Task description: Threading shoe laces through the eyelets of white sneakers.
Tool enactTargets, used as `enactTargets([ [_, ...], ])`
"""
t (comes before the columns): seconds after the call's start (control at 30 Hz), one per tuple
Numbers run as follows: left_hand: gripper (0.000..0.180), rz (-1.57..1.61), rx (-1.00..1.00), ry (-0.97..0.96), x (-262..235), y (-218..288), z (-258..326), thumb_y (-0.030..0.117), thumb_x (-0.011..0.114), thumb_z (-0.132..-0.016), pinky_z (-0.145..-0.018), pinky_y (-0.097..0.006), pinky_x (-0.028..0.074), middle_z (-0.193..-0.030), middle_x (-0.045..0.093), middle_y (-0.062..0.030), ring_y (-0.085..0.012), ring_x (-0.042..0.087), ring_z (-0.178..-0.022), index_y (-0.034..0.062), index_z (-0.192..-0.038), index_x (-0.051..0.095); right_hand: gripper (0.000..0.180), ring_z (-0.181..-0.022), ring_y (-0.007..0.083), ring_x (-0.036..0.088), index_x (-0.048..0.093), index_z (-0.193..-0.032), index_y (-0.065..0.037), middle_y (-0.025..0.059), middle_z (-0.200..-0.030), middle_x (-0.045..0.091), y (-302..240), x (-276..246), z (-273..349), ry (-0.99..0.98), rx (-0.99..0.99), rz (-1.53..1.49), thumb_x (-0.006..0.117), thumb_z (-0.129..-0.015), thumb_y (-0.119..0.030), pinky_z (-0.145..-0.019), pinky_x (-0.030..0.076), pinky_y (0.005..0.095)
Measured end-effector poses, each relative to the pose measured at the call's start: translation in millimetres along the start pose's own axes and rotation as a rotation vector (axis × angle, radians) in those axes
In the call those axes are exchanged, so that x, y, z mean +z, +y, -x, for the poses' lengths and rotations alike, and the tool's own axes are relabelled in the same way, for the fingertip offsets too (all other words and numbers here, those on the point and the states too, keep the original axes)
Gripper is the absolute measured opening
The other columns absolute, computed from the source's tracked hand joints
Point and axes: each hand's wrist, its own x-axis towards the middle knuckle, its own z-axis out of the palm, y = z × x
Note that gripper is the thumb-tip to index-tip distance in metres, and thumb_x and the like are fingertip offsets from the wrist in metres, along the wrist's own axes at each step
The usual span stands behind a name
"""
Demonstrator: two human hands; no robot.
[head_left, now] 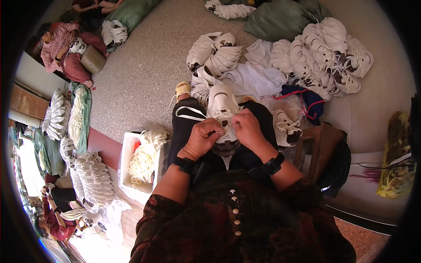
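Between both sets of fingers, a white sneaker (222,105) is resting on the person's lap, its long axis running away from the body, toe outward. The left hand (202,138) and right hand (248,129) are both pinching its white lace (189,112) at the tongue, equally near. Smooth synthetic upper, soft cord.

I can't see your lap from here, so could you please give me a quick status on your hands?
Left hand and right hand both pinching at white shoe on lap. White lace trailing left. Nothing blocking.
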Motion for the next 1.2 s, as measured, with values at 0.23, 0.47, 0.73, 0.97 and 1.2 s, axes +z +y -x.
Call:
enactTargets([
  [0.23, 0.012, 0.002, -0.003, 0.011, 0, 0, -1, -0.009, 0.061, -0.071, -0.069, -0.026, 0.045, -0.078, 0.059, -0.0067, -0.0167, 0.057, -0.074, -0.0004, -0.079, 0.061, 0.008, -0.076, 0.0269, 0.053, 0.059, -0.07, -0.002, 0.0105, -0.074, 0.052, 8, 11, -9, 0.013, -0.086, -0.099, 0.06, -0.065, 0.004, -0.067, 0.043, 0.0336],
  [0.47, 0.01, 0.001, -0.009, 0.007, 1, 1, -1, -0.008, 0.062, -0.071, -0.069, -0.027, 0.045, -0.077, 0.059, -0.0067, -0.0165, 0.057, -0.074, -0.0002, -0.078, 0.061, 0.008, -0.074, 0.0238, 0.054, 0.061, -0.071, -0.003, 0.0086, -0.075, 0.052, 19, 7, -6, -0.062, -0.086, -0.291, 0.061, -0.066, 0.003, -0.066, 0.044, 0.0311],
  [0.73, 0.009, -0.028, -0.006, 0.032, 2, 2, 0, -0.006, 0.063, -0.072, -0.067, -0.026, 0.045, -0.076, 0.059, -0.0063, -0.0165, 0.057, -0.072, 0.0, -0.078, 0.061, 0.009, -0.073, 0.023, 0.054, 0.062, -0.073, -0.002, 0.0083, -0.078, 0.053, 5, 6, -4, 0.034, 0.04, -0.219, 0.064, -0.066, 0.003, -0.065, 0.044, 0.0304],
  [0.97, 0.007, 0.0, -0.149, 0.214, 1, 7, 2, 0.0, 0.064, -0.075, -0.061, -0.027, 0.046, -0.073, 0.06, -0.0085, -0.0185, 0.059, -0.066, 0.0001, -0.082, 0.061, 0.014, -0.079, 0.0247, 0.054, 0.063, -0.074, -0.004, 0.0092, -0.082, 0.052, 13, 19, -3, 0.091, 0.002, -0.173, 0.063, -0.064, 0.004, -0.068, 0.044, 0.0319],
  [1.2, 0.008, -0.262, -0.105, 0.211, 6, -4, -5, 0.001, 0.062, -0.076, -0.057, -0.024, 0.044, -0.07, 0.057, -0.0046, -0.0106, 0.054, -0.063, 0.0007, -0.084, 0.062, 0.017, -0.087, 0.0269, 0.053, 0.064, -0.075, -0.006, 0.0098, -0.093, 0.05, 12, 19, -1, 0.121, 0.003, -0.189, 0.062, -0.062, 0.006, -0.074, 0.045, 0.0321],
])
